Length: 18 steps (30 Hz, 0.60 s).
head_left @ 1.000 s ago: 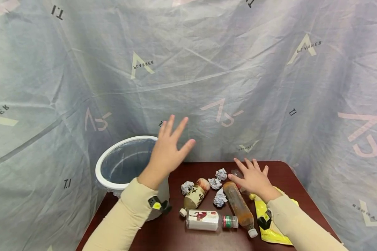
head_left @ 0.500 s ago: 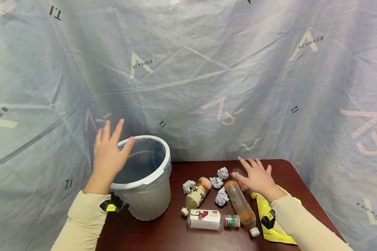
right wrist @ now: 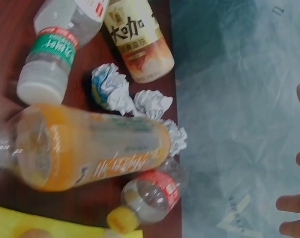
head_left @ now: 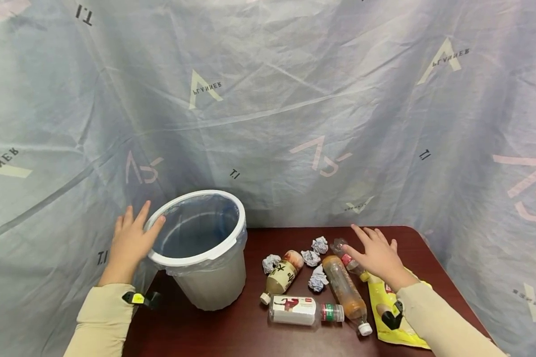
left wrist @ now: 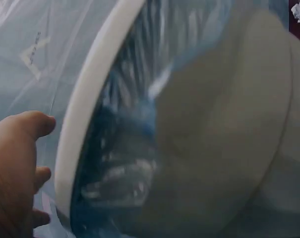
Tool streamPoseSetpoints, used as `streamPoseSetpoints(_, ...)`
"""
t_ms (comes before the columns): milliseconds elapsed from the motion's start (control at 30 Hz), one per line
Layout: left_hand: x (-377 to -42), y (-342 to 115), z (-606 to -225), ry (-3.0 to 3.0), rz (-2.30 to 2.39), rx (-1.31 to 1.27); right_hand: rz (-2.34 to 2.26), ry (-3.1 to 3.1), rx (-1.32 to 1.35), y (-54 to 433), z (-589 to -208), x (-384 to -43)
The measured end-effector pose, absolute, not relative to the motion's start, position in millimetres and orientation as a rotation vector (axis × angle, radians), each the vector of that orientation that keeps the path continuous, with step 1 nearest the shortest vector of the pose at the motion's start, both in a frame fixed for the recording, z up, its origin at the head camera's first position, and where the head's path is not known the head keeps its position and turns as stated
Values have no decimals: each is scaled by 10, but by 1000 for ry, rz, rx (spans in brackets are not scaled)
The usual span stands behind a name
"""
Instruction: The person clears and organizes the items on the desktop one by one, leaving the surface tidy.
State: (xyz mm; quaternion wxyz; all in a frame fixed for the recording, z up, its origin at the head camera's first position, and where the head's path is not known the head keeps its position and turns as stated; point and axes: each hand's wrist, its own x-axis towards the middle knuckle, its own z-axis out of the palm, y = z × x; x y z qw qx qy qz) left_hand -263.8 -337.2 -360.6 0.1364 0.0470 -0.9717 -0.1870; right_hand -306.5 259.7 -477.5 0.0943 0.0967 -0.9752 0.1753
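Note:
My left hand [head_left: 131, 239] is raised with spread fingers beside the left rim of a white bin [head_left: 219, 282] lined with a clear bag. In the left wrist view its fingers [left wrist: 38, 124] lie just outside the bin's rim [left wrist: 85, 99]. Over the right side of the table, my right hand [head_left: 379, 255] also has its fingers spread and holds nothing. Nearest to it are a small clear bottle with a red label [head_left: 352, 263], an orange-labelled bottle [head_left: 345, 290] and a yellow bag [head_left: 384, 302], partly hidden by the right forearm.
A cream-labelled bottle [head_left: 282, 277] and a clear bottle with a white label [head_left: 292, 310] lie mid-table. Several crumpled paper balls [head_left: 318, 279] sit around them. The dark red table [head_left: 250, 342] ends at a grey curtain [head_left: 268, 124] behind.
My left hand has swept left and down from in front of the bin to its left side, uncovering the opening. My right hand has shifted slightly right in view, still spread.

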Motion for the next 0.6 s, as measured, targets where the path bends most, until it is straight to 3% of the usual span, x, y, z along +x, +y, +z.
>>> streamPoseSetpoints(600,-2714,-3476,-3732,-3047,-609,34,658,-2889,131,3510,-5146,-3030)
